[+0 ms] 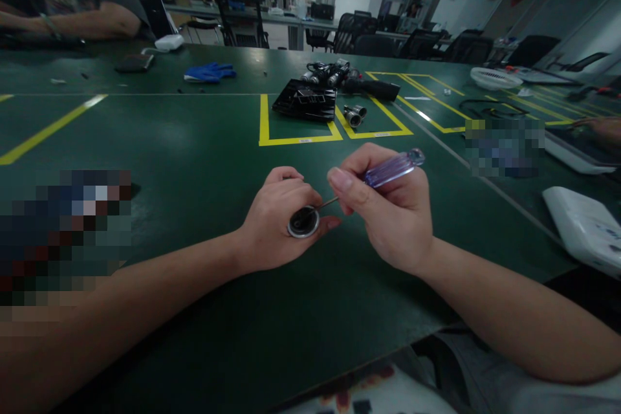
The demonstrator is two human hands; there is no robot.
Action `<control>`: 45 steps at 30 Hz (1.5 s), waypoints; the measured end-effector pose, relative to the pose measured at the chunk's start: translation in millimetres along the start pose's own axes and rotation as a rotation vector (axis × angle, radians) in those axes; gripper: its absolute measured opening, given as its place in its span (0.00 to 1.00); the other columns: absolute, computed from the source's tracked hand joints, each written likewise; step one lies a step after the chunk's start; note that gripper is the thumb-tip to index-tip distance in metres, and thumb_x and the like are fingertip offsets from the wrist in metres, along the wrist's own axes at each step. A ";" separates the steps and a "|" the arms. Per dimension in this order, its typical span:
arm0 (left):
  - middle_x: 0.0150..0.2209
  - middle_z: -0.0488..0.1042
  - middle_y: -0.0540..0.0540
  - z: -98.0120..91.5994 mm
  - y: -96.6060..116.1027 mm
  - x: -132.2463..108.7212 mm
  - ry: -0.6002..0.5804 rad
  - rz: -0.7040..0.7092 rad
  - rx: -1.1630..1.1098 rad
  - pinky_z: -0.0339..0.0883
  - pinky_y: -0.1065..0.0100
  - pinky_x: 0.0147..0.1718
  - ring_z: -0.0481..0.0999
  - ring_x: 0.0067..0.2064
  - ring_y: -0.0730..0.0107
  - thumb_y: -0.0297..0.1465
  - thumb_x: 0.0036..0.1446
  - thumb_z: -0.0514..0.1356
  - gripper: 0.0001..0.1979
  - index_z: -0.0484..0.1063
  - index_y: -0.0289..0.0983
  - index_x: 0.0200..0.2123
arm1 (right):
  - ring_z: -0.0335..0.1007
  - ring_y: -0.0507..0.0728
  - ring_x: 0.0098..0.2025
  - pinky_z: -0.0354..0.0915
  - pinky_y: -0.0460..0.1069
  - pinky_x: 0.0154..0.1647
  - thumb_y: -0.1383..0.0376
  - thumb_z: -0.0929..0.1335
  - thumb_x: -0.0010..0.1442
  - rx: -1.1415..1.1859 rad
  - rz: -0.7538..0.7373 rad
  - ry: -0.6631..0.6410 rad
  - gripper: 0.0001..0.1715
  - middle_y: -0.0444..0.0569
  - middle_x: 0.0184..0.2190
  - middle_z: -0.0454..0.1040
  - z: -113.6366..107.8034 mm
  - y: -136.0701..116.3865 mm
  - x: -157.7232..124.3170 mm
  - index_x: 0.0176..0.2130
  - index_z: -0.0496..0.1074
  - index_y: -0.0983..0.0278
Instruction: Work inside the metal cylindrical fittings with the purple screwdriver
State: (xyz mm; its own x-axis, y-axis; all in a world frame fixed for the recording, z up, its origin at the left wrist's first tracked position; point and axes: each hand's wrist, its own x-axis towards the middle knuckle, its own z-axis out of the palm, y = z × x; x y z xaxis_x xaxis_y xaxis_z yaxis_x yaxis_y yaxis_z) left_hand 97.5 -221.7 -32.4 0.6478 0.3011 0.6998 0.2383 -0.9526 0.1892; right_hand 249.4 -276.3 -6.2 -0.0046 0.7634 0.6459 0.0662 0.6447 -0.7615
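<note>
My left hand (279, 220) is closed around a small round metal part (303, 222), its dark hollow end turned toward me. A bright rim shows around that opening; the rest is hidden in my fingers. In my right hand (395, 220) is a screwdriver with a clear purple handle (392, 169), gripped between thumb and fingers. Its thin shaft (330, 203) slants down to the left and reaches the opening of the metal part. Whether the tip touches anything inside, I cannot tell. Both hands are above the green table (233, 330).
Beyond my hands, yellow tape squares hold a black plastic bag (308, 102), metal cylinders (354, 116) and a pile of dark metal parts (332, 71). A blue glove (209, 72) lies farther left. At right sits a white device (585, 226). A person (97, 0) sits across the table.
</note>
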 end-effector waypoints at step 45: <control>0.23 0.72 0.50 0.6 -2.4 -0.3 -0.015 0.018 -0.039 0.65 0.58 0.39 0.72 0.26 0.70 0.36 0.56 0.57 0.10 0.65 0.36 0.27 | 0.60 0.45 0.23 0.57 0.44 0.24 0.72 0.67 0.56 -0.158 -0.167 -0.073 0.09 0.40 0.21 0.64 1.0 -9.7 -1.9 0.25 0.66 0.67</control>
State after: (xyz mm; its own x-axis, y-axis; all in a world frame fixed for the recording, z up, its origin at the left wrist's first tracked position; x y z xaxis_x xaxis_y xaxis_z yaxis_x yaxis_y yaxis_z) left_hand 97.1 -219.5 -33.5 0.6628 0.2846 0.6926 0.1983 -0.9587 0.2041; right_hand 247.7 -283.9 -0.1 -0.1005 0.6512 0.7522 0.2142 0.7525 -0.6228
